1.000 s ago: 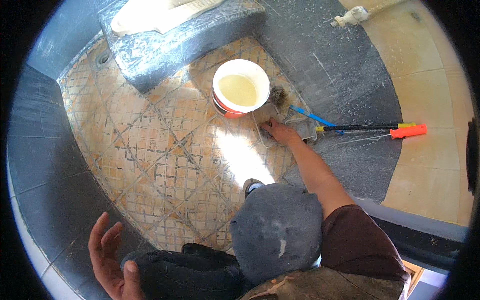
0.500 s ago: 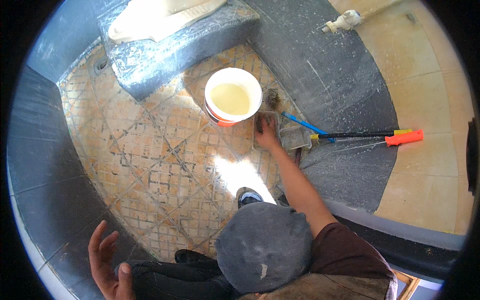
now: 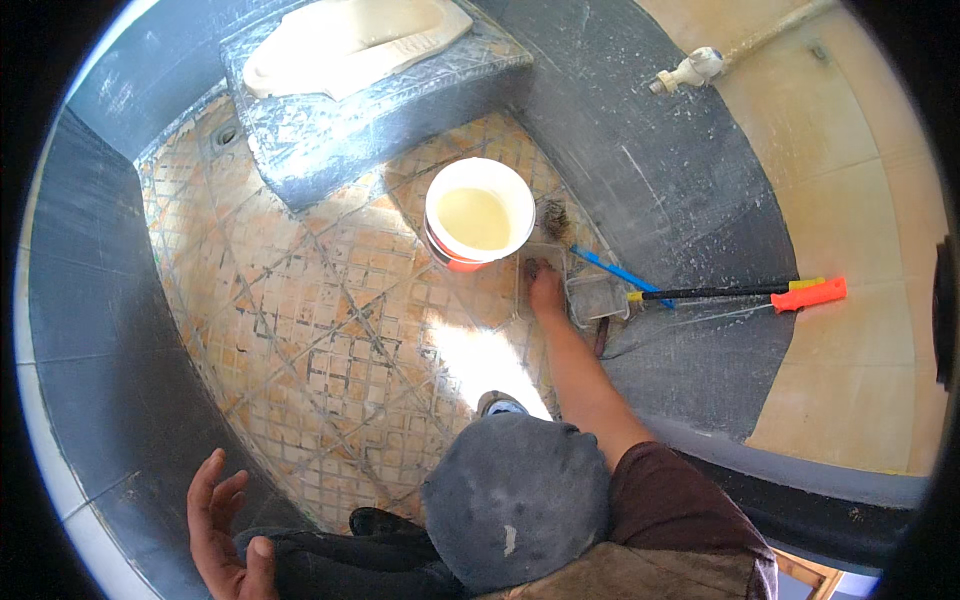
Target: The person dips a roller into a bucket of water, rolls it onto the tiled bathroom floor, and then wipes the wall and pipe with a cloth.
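My right hand (image 3: 545, 289) reaches down into a clear plastic container (image 3: 524, 300) on the tiled floor. Its fingers are drawn together around something greyish that I cannot make out. Just beyond it stands a white bucket (image 3: 436, 225) with a red-orange lower side, partly filled with pale yellowish liquid. A second clear container (image 3: 598, 298) sits right beside the first. My left hand (image 3: 222, 535) is held up near my left knee, fingers apart, with nothing in it.
A dark bristly clump (image 3: 552, 218) lies by the bucket. A blue stick (image 3: 620, 273), a black rod (image 3: 715, 293) and an orange-handled tool (image 3: 808, 294) lie at right. A white squat toilet (image 3: 360, 45) tops the grey step (image 3: 400, 150). A tap (image 3: 690, 72) juts from the wall.
The whole view has shifted a little, so the bucket and step appear lower. My right hand's fingers have gathered closer together inside the container. My left hand keeps its spread pose.
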The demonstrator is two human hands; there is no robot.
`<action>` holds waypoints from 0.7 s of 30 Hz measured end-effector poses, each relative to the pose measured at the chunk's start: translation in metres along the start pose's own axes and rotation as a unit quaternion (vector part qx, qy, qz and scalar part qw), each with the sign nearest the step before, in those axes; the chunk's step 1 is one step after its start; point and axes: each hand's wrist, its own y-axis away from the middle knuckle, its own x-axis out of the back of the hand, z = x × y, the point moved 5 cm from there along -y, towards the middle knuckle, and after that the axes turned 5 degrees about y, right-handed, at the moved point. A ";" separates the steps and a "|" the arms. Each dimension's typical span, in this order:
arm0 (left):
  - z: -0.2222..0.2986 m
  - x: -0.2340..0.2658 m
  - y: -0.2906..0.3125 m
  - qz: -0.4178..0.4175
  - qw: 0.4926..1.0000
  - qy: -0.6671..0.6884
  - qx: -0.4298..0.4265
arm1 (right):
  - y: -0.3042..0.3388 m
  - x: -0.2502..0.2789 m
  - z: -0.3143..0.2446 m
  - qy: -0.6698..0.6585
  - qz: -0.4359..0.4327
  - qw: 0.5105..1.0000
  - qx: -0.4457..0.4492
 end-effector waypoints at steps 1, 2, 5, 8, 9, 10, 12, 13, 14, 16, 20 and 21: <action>0.002 0.002 0.002 0.002 1.000 0.000 -0.004 | 0.005 0.011 -0.020 0.032 -0.023 0.999 -0.006; 0.001 0.001 0.000 -0.002 1.000 -0.006 -0.006 | 0.006 0.021 -0.018 0.072 -0.039 0.996 -0.021; 0.000 -0.001 -0.003 -0.007 1.000 -0.022 -0.008 | 0.009 0.039 -0.004 0.071 0.084 0.994 0.017; -0.004 -0.001 -0.005 -0.012 1.000 -0.022 -0.008 | 0.017 0.036 0.009 0.118 0.329 0.934 0.074; -0.004 -0.001 -0.006 -0.011 1.000 -0.026 -0.008 | 0.014 0.027 0.016 0.130 0.276 0.951 0.057; -0.003 -0.002 -0.006 -0.011 0.999 -0.031 -0.009 | 0.011 0.020 0.026 0.141 0.223 0.964 0.039; -0.004 -0.001 -0.007 -0.013 0.999 -0.035 0.004 | 0.011 0.007 0.021 0.116 0.111 0.987 0.010; -0.004 -0.002 -0.008 -0.016 0.999 -0.036 0.009 | 0.010 0.005 0.021 0.085 0.055 0.995 -0.003; -0.001 -0.004 -0.010 -0.019 0.999 -0.036 0.006 | 0.010 0.006 0.022 0.054 0.002 0.998 -0.018; 0.003 -0.009 -0.013 -0.025 0.999 -0.035 0.000 | 0.004 0.013 0.016 0.076 -0.023 0.996 -0.049; -0.003 -0.001 -0.012 -0.039 0.998 -0.046 0.011 | 0.018 0.034 -0.039 0.116 -0.052 0.991 -0.034; -0.005 -0.004 -0.015 -0.048 0.998 -0.035 0.009 | 0.009 0.043 -0.016 0.165 0.040 0.985 -0.017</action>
